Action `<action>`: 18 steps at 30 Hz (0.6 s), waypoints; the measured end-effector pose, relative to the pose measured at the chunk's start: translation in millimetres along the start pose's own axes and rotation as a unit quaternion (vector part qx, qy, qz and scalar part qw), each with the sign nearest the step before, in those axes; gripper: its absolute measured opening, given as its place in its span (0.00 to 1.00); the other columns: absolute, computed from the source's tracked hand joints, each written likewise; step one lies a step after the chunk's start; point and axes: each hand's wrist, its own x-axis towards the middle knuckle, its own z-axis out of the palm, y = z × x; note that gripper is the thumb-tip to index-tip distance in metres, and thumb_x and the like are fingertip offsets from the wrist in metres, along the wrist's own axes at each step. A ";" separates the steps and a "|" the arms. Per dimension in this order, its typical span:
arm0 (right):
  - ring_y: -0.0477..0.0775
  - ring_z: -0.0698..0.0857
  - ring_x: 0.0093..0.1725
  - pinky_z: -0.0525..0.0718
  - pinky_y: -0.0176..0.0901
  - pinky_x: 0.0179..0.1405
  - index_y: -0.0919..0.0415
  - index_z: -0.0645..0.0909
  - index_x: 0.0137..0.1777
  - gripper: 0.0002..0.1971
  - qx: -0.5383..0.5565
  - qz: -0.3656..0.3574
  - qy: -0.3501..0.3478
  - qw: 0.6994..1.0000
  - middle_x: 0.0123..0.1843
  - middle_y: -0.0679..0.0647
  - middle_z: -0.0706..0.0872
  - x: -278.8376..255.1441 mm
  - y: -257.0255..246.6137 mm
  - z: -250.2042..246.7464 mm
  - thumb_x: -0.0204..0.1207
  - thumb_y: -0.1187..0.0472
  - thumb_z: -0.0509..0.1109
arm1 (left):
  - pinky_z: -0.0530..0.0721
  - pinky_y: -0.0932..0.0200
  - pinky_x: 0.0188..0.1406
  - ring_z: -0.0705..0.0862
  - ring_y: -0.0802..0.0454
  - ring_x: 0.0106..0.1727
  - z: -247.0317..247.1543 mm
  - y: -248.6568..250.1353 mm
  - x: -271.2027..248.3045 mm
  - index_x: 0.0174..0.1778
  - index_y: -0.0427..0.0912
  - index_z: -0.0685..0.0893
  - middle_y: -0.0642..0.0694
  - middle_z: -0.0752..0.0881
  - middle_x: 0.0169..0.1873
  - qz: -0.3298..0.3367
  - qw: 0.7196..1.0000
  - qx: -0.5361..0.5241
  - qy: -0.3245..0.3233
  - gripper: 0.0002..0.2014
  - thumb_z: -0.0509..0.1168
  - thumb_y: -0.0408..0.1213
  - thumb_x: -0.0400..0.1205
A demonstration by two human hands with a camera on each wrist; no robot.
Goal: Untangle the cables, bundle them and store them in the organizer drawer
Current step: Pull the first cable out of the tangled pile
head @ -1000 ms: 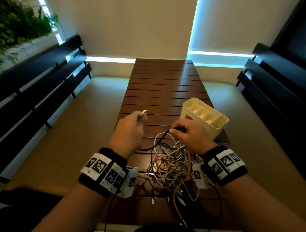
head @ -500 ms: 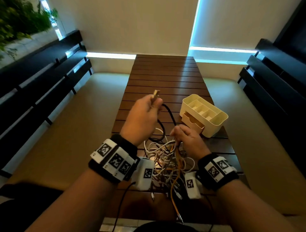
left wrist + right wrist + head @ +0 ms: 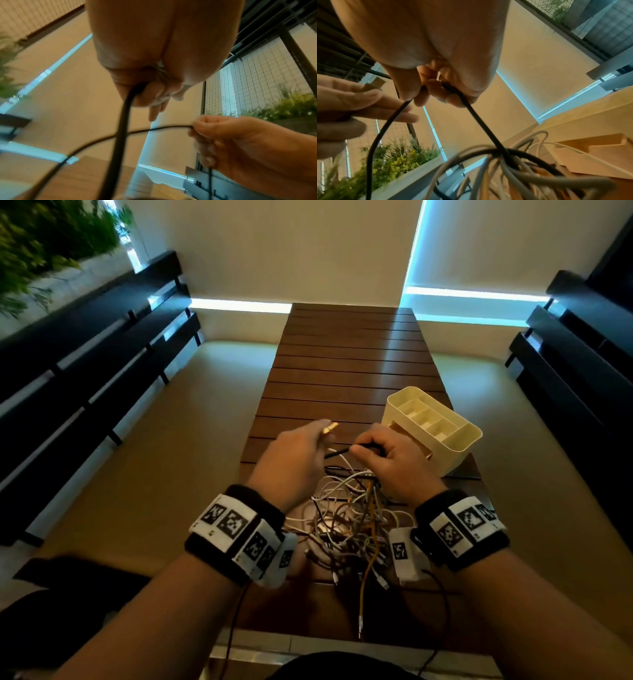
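on the slatted bench (image 3: 342, 364), beside the cream organizer (image 3: 445, 436): cable tangle (image 3: 356, 525). left hand (image 3: 291, 460), lower than half a second ago, pinches the black cable (image 3: 337, 453) plug; right hand (image 3: 394, 463), now raised, grips its cord.

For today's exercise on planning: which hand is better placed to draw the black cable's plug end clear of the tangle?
Left. The left hand holds the black cable at its plug, while the right hand pinches it nearer the tangle, suited to steadying.
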 end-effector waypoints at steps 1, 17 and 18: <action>0.37 0.80 0.41 0.76 0.23 0.40 0.48 0.81 0.48 0.02 -0.001 -0.013 0.006 1.000 0.41 0.41 0.81 1.7 -5.0 -1.2 0.82 0.58 0.70 | 0.74 0.54 0.36 0.81 0.50 0.39 3.9 3.0 1.8 0.51 0.46 0.81 0.55 0.82 0.37 0.003 0.999 -0.026 -0.029 0.09 0.57 0.42 0.90; 0.57 0.79 0.38 0.84 0.70 0.47 0.47 0.82 0.42 0.15 0.165 0.143 -0.026 0.976 0.37 0.53 0.79 -18.3 9.7 17.9 0.84 0.42 0.60 | 0.70 0.68 0.24 0.70 0.64 0.23 -28.6 -0.7 3.3 0.42 0.45 0.81 0.52 0.77 0.30 -0.029 0.953 -0.284 0.103 0.13 0.57 0.40 0.90; 0.55 0.78 0.37 0.82 0.65 0.44 0.46 0.81 0.40 0.14 0.164 0.142 0.009 0.976 0.36 0.51 0.79 -15.0 8.1 12.1 0.84 0.44 0.62 | 0.70 0.69 0.23 0.70 0.64 0.23 -27.2 -10.4 1.8 0.42 0.45 0.81 0.51 0.77 0.29 -0.058 0.965 -0.244 0.083 0.13 0.56 0.40 0.91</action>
